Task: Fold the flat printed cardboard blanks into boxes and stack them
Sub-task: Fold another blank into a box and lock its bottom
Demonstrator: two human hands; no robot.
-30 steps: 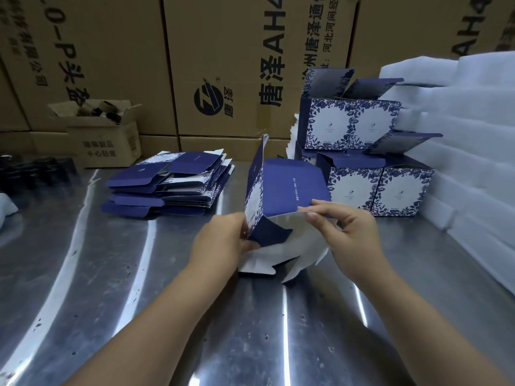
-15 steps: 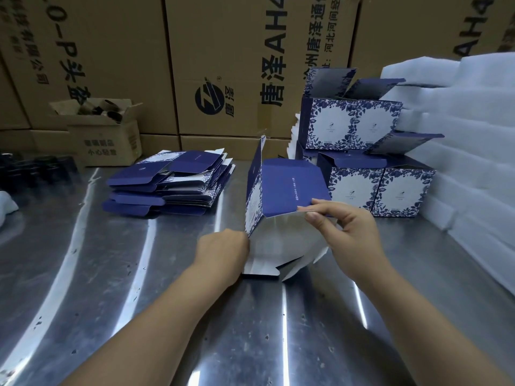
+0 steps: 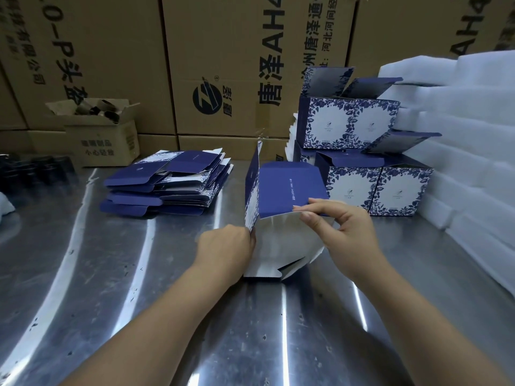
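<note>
I am holding the half-folded box [image 3: 289, 188] upright on the metal surface [image 3: 139, 274], its white inside facing me. My left hand [image 3: 225, 249] is gripping the lower edge of the box's left wall, fingers curled and mostly hidden behind it. My right hand [image 3: 342, 232] is pinching the near edge of the box's dark blue panel between thumb and forefinger [image 3: 315, 203]; the remaining fingers are curling loosely below. The bottom flaps are hanging unfolded, touching the surface. The flat blanks [image 3: 167, 182] are lying stacked to the box's left. The finished boxes [image 3: 362, 157] are standing in two tiers just behind it to the right, lids open, with white foam sheets [image 3: 459, 135] beyond them.
</note>
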